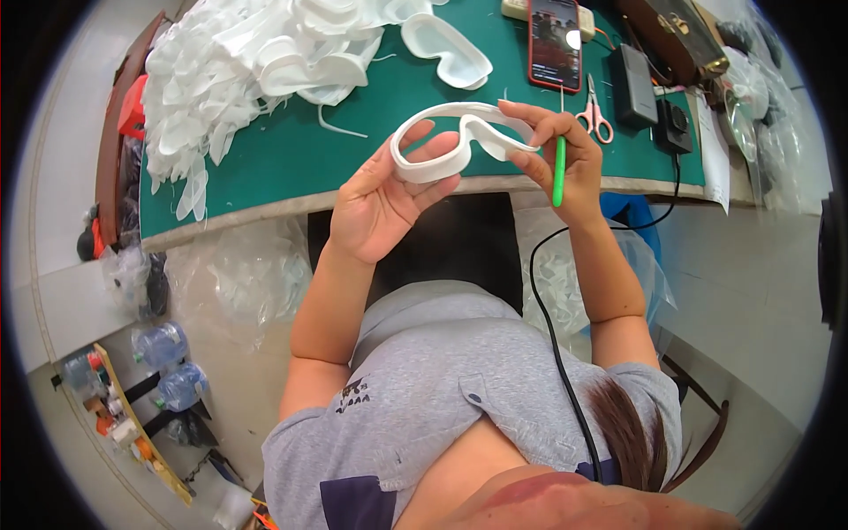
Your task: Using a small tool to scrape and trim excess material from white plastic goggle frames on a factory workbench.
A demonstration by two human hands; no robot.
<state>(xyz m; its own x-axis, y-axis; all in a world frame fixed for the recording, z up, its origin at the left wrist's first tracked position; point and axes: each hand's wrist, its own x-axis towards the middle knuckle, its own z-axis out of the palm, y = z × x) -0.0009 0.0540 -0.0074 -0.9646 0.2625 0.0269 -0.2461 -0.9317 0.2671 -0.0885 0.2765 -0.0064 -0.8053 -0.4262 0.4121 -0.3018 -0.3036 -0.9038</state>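
Between my two hands, above the table's near edge, is a white goggle-shaped frame (431,170) with a notch like a nose bridge. My left hand (378,205), palm up, holds its left end, with fingers behind and under the rim. Thumb and fingertips of my right hand (579,172) pinch the right end. Tucked in that same hand is a slim tool with a bright green handle (559,172). Its thin metal tip points away from me; the exact kind of tip is too small to tell.
A big heap of white goggle-shaped pieces (212,79) covers the green table's (265,168) left side; one piece (448,53) lies apart. At the right are a phone (555,44), pink-handled scissors (597,119) and a dark box (633,87). A black cable (548,305) hangs beside my right arm.
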